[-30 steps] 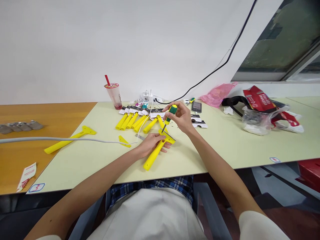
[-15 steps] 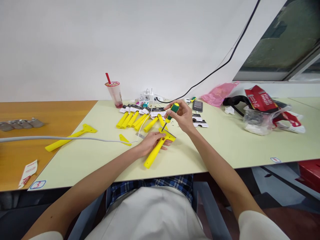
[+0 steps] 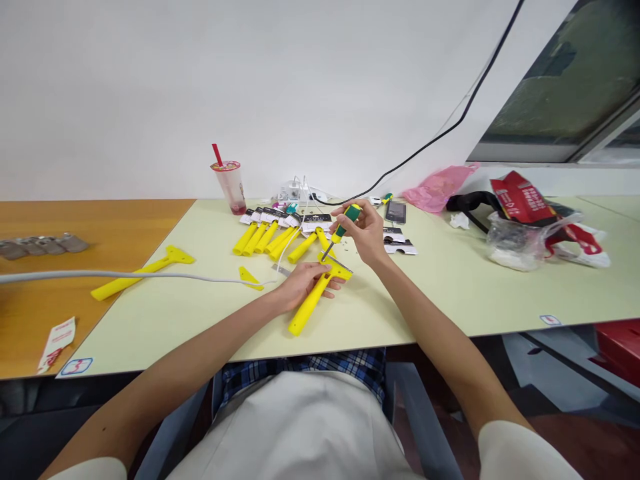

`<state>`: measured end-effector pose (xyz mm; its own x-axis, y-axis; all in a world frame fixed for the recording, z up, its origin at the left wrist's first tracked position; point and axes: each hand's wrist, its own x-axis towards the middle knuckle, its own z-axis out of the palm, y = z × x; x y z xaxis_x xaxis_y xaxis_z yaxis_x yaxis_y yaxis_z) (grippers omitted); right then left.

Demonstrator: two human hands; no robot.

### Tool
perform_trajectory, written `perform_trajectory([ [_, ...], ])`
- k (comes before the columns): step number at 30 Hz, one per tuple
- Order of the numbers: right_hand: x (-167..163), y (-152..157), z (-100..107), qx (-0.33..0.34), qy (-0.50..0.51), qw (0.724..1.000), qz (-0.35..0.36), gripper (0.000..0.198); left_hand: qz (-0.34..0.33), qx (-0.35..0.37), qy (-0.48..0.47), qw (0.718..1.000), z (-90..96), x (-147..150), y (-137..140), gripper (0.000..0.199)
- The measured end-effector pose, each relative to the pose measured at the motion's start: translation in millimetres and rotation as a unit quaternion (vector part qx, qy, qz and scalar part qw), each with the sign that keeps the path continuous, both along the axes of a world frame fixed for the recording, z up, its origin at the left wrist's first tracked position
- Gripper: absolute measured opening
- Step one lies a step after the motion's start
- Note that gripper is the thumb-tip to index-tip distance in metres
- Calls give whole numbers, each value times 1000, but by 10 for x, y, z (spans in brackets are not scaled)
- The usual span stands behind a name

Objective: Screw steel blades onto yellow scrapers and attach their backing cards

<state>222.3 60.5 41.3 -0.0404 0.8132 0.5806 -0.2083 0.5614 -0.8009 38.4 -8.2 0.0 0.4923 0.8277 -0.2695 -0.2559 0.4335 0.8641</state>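
Observation:
My left hand (image 3: 303, 283) is closed around the head end of a yellow scraper (image 3: 311, 308), whose handle points down toward me. My right hand (image 3: 364, 230) grips a green and yellow screwdriver (image 3: 345, 225), tilted, with its metal tip at the scraper's head. Whether the tip sits in a screw is too small to tell. Left of my left hand lies a small yellow scraper piece (image 3: 250, 277), beside a partly hidden metal blade (image 3: 281, 269). Several yellow scrapers (image 3: 256, 239) with black and white card packs lie in a row behind my hands.
A cup with a red straw (image 3: 231, 187) stands by the wall. Another yellow scraper (image 3: 145, 272) lies left, near a white cable (image 3: 150, 275) crossing the table. A phone (image 3: 396, 212), a pink bag (image 3: 440, 187) and a red package (image 3: 523, 197) are at the right.
The screwdriver's handle has shifted slightly to the right and tilts a little more, with my right hand around it. The scraper stays nearly still in my left hand.

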Motion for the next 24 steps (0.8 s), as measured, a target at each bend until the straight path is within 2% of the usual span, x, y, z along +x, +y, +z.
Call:
perform_trajectory([
  [9,48,53,-41,-7,10,1000,0,52,17,-12,10,1000,55,14,-23,20],
  [24,17,123,-133,-100,55,993,-9,55,8,-7,-3,1000,9,2,-3,19],
])
